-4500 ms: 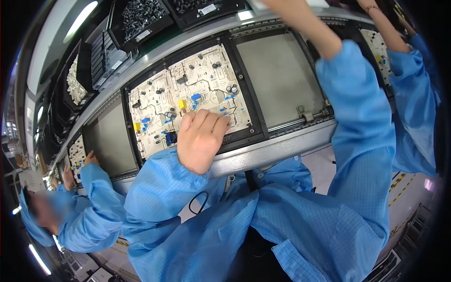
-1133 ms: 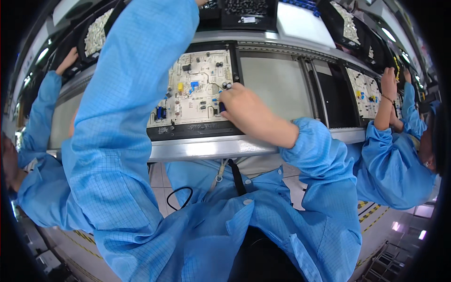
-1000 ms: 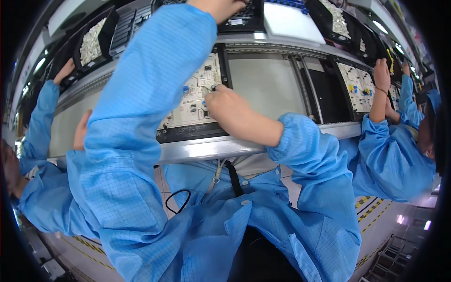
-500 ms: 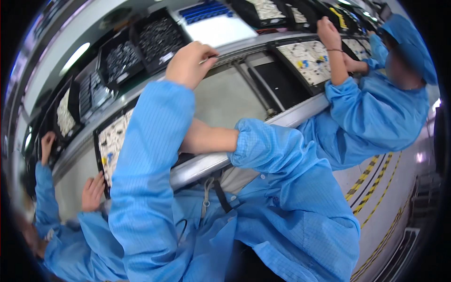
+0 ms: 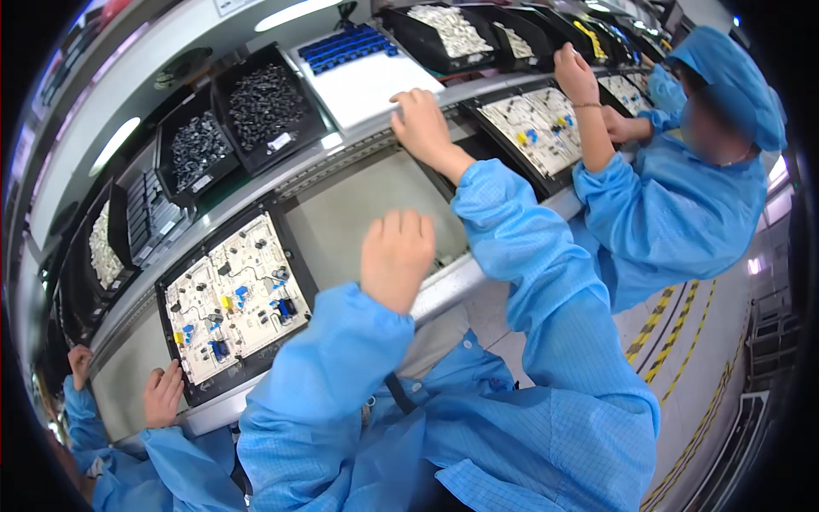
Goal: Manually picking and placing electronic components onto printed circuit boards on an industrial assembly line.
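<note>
My left hand is over the near side of the grey conveyor bed, back upward and fingers curled down. Whatever it may hold is hidden beneath it. Farther off, my right hand reaches over the far rail, close to a white tray with blue racks on it. Its fingers are bent, with a gap to the thumb, and no part shows in them. Left of my hands lies a white circuit board in a black frame, carrying black, blue and yellow components.
Black bins of small dark parts stand behind the rail, with bins of white parts farther right. Another framed board lies before a co-worker at right. A second co-worker's hand touches the left board's frame.
My arms have uncrossed. The left hand has come back from the far rail toward me, while the right has moved from under it to the far side. The view has shifted, showing the left board.
</note>
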The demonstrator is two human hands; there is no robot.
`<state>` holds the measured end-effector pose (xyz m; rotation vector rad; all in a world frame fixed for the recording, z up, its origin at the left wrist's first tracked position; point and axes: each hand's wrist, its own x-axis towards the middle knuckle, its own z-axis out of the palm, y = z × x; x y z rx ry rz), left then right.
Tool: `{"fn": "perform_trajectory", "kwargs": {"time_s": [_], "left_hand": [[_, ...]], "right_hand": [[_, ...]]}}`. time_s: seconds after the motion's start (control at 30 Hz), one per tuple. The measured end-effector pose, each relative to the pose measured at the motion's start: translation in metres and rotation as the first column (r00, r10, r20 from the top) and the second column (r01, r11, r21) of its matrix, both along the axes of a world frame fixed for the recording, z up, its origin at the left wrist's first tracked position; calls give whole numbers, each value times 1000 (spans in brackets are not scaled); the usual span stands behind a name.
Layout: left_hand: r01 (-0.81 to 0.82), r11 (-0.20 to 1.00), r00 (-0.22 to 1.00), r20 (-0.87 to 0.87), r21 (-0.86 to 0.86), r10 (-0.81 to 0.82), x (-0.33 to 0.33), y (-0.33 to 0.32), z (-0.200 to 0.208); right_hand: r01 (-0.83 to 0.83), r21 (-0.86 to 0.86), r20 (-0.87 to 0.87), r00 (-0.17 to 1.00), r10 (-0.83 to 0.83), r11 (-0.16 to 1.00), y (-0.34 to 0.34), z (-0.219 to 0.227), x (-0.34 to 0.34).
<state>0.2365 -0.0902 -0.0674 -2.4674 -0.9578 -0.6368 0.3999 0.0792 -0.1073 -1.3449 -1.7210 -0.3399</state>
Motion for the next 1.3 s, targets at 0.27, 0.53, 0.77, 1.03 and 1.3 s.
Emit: {"fn": "perform_trajectory", "kwargs": {"time_s": [0.27, 0.53, 0.77, 1.03, 1.3], "left_hand": [[-35, 978, 992, 115, -204, 59, -72, -57, 26], [-138, 872, 852, 392, -469, 346, -150, -32, 19], [-40, 912, 956, 250, -408, 154, -198, 12, 29], [19, 692, 970, 182, -721, 163, -217, 32, -21], [104, 660, 968, 230, -744, 106, -203, 19, -26]], "right_hand": [[223, -312, -112, 957, -268, 923, 114, 36, -2], [564, -270, 130, 824, -551, 780, 193, 38, -9], [485, -270, 98, 873, -478, 832, 187, 42, -24], [460, -283, 0, 878, -479, 842, 155, 47, -50], [110, -286, -219, 960, -177, 952, 41, 56, -38]]}}
